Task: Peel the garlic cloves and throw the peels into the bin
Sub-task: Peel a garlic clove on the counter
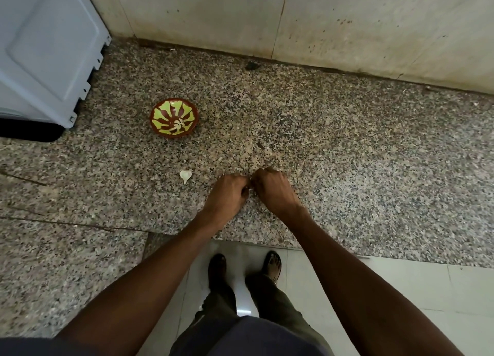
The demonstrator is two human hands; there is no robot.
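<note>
The person stood at a speckled granite counter (pixel 347 147), both hands close together over its front part. The left hand (pixel 227 194) and the right hand (pixel 272 188) had their fingers curled inward, knuckles nearly touching, seemingly pinching something small between them; what it was I could not see, for the hands hid it. A single pale garlic clove (pixel 185 175) lay on the counter just left of the left hand. Farther back sat a small red-brown bowl with a yellow-green petal pattern (pixel 174 120), holding pale peeled cloves (pixel 178 124). A white plastic appliance (pixel 45 50) stood at the far left.
</note>
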